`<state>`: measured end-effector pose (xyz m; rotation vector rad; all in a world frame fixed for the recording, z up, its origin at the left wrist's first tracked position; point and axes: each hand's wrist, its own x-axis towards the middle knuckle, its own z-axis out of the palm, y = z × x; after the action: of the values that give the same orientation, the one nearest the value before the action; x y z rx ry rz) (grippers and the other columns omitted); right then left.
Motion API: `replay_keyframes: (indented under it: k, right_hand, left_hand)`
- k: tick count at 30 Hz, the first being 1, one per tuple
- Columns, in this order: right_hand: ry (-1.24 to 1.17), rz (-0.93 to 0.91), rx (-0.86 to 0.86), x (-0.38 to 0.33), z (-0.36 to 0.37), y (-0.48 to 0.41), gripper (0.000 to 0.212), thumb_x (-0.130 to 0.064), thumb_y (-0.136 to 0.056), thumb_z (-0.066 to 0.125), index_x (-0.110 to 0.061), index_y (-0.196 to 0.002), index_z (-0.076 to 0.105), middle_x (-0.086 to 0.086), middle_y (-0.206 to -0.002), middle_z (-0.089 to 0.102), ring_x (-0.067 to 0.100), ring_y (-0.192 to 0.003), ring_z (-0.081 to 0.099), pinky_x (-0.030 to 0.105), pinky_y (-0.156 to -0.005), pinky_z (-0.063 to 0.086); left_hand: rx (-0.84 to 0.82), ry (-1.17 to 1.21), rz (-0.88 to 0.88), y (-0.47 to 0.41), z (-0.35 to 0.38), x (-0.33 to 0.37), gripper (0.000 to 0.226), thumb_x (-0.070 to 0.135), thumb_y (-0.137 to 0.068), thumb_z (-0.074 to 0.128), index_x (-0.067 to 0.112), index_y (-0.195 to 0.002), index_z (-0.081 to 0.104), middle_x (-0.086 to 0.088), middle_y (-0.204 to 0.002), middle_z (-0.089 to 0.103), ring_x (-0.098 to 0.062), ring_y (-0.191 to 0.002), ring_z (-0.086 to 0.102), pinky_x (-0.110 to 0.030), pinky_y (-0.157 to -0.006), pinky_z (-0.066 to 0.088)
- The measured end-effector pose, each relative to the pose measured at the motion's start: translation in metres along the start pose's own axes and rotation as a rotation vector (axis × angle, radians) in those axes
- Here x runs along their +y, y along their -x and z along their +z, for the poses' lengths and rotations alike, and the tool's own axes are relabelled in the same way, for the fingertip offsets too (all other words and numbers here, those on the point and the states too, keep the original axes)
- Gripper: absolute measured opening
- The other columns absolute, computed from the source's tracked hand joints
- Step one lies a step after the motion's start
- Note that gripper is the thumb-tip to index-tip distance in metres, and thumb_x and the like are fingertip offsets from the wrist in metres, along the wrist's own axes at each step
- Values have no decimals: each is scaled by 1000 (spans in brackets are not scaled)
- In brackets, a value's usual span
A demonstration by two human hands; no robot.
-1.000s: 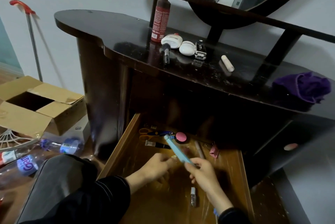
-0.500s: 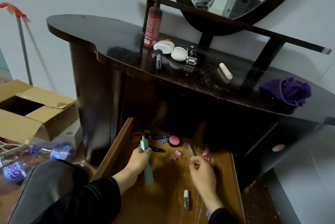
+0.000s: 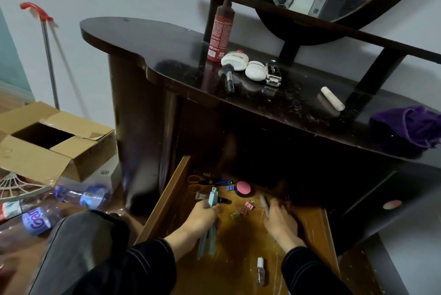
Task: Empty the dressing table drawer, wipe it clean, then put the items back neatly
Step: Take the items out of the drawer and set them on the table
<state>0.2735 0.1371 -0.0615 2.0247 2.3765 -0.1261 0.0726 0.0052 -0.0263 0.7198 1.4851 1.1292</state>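
The wooden drawer is pulled out below the dark dressing table. My left hand grips a long light-blue tool over the drawer's left side. My right hand curls around a thin grey pen-like stick at the drawer's back right. Loose in the drawer lie orange-handled scissors, a round pink compact, pink binder clips and a small white vial. A purple cloth sits on the tabletop's right end.
On the tabletop stand a red bottle, white compacts, a clear case, a brush and a white tube. An open cardboard box and plastic bottles lie on the floor left. A mop leans on the wall.
The light-blue tool passed from my right hand to my left hand. My right hand reached to the drawer's back right and closed on the grey stick.
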Motion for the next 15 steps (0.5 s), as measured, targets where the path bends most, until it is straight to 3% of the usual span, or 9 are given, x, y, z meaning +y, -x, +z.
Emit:
replay_keyframes:
  k: [4, 7, 11, 15]
  right_hand:
    - [-12, -39, 2, 1, -9, 5, 47, -24, -100, 59, -23, -143, 41, 1, -127, 63, 19, -106, 68, 29, -71, 54]
    - [-318, -25, -16, 3, -23, 15, 39, -26, -100, 59, -21, -137, 49, 0, -111, 67, 16, -95, 68, 29, -72, 56]
    - [-555, -81, -33, 12, -54, 45, 30, -25, -102, 55, -23, -132, 53, -4, -80, 59, 8, -67, 57, 21, -56, 41]
    - [-627, -135, -29, 21, -99, 82, 19, -24, -104, 48, -31, -120, 56, 1, -87, 63, 14, -76, 61, 32, -67, 51]
  left_hand:
    - [-19, -37, 13, -3, 2, -3, 12, 23, -105, 50, 12, -103, 54, 1, -60, 61, -12, -55, 58, -27, -57, 50]
    - [-27, -44, 25, -4, 1, -6, 14, 22, -104, 51, 10, -104, 58, 1, -59, 61, -13, -54, 58, -27, -55, 49]
    - [-70, -94, 145, 1, 4, -2, 19, 21, -105, 49, 6, -105, 61, 2, -56, 60, -12, -50, 55, -26, -52, 47]
    - [-180, -132, 336, 26, 6, 15, 20, 20, -106, 48, 4, -105, 60, 1, -62, 58, -15, -56, 52, -27, -57, 46]
